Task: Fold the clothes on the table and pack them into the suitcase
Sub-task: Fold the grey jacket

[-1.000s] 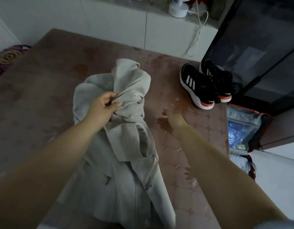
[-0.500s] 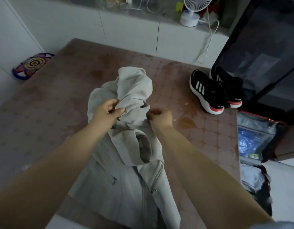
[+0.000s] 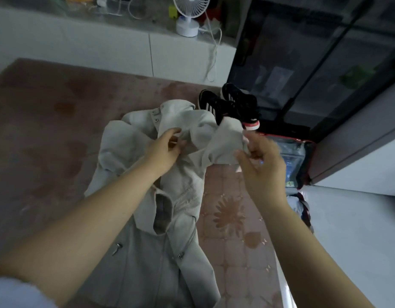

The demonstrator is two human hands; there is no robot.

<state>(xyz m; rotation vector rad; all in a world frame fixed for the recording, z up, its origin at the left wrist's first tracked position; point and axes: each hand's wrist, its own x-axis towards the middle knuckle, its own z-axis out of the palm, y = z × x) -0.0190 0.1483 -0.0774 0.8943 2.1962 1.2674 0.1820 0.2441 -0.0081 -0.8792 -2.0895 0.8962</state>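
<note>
I have the pale grey jacket lying on the reddish patterned counter, running from the bottom centre of the frame up to the middle, its zip front facing up and its collar end towards the top. My left hand, at the centre of the frame, has its fingers curled round a fold of cloth just below the collar snaps. My right hand, right of centre, pinches the edge of a loose flap of the same jacket between thumb and fingertips and holds that flap lifted off the counter, so the cloth sags between the two hands. Just beyond the lifted flap, upper right of centre, a pair of black trainers with white stripes and red heels stands on the counter's far corner. Beside the counter's right edge, lower down, the suitcase lies open with a red rim; what is inside it is too blurred for me to make out. At the top of the frame a small white fan stands on a white cabinet.
</note>
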